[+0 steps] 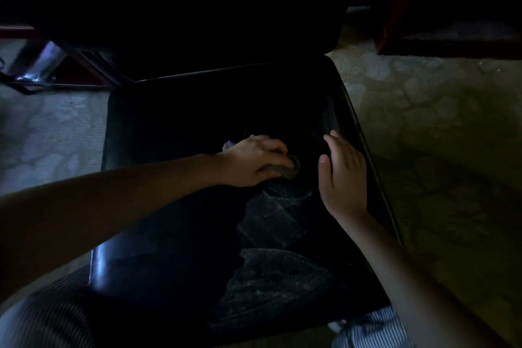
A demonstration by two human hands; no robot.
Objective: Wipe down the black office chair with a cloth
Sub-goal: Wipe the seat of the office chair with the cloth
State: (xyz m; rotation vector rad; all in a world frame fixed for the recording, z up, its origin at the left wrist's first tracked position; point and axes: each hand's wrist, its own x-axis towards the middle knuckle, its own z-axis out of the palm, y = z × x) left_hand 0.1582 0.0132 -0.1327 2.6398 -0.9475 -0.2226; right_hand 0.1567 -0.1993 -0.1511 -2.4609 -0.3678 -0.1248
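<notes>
Black chair seat (169,127) cracked, dusty | left hand (251,161) grips grey cloth (290,172) | right hand (343,175) spread, fingers straight

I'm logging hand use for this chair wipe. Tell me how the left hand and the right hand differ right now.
The left hand curls its fingers round a cloth; the right hand holds nothing, its fingers straight. The left hand is mid-seat; the right hand is near the seat's right edge. Both are bare and over the black chair seat.
</notes>
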